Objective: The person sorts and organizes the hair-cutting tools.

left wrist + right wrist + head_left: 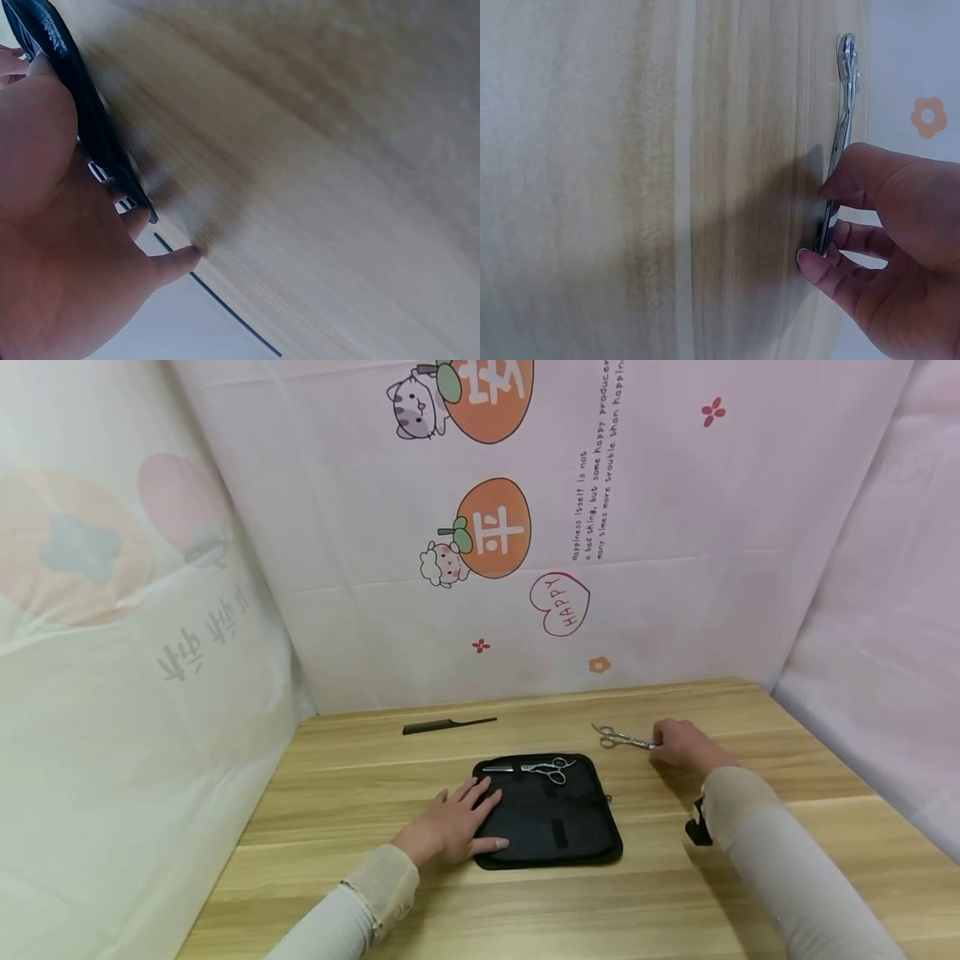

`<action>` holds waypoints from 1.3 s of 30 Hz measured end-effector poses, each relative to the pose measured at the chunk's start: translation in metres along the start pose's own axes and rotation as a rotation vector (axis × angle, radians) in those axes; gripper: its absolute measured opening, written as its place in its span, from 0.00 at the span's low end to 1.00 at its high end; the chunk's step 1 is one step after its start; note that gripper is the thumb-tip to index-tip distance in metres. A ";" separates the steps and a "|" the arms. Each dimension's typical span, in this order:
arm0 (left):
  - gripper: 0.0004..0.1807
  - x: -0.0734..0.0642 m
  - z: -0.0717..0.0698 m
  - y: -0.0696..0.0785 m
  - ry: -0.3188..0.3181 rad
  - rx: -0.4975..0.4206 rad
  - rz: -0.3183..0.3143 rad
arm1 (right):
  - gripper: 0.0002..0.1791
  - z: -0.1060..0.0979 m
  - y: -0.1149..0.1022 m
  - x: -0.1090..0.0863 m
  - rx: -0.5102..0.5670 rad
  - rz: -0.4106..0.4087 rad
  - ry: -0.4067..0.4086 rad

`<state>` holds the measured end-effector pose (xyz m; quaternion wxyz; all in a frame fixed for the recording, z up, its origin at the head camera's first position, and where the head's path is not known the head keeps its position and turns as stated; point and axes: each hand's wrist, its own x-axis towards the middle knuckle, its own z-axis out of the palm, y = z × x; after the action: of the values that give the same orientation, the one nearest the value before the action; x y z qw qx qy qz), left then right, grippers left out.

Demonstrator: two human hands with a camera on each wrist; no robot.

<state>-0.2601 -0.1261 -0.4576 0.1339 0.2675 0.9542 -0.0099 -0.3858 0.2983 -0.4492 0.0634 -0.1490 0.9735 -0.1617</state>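
1. Black rectangular zip-edged case [525, 814], open on the pale wood-grain table [322, 810]; our clock centre, head view.
2. Silver metal scissors [536, 768], inside, along the case's 12 o'clock edge.
3. Left hand [453, 827], at 9 o'clock: fingers spread wide, resting on the case.
4. Second silver scissors [633, 742], outside the case, between 1 and 2 o'clock; the right hand [678, 745] pinches their blades, fingers narrowed.
5. Black thin-tailed comb [435, 726], at 10 o'clock, near the table's far edge.
6. Room: we note broad tabletop at 3 o'clock, a narrower strip towards the comb.
7. Obscured: pinched blade tips, head view; case cut off, left wrist view. We cannot tell whether the pinched scissors touch wood.
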 end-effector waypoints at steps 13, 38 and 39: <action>0.46 0.005 0.007 -0.003 -0.001 -0.028 0.002 | 0.07 -0.002 -0.007 0.000 0.023 0.015 -0.006; 0.47 -0.001 0.001 0.001 0.000 -0.017 -0.009 | 0.03 0.004 -0.023 0.008 -0.016 0.034 0.024; 0.47 -0.001 0.001 0.001 0.001 -0.017 -0.008 | 0.02 0.004 -0.023 0.008 -0.018 0.034 0.027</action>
<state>-0.2587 -0.1254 -0.4584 0.1355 0.2623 0.9554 -0.0024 -0.3867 0.2736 -0.4460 0.0515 -0.1308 0.9781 -0.1536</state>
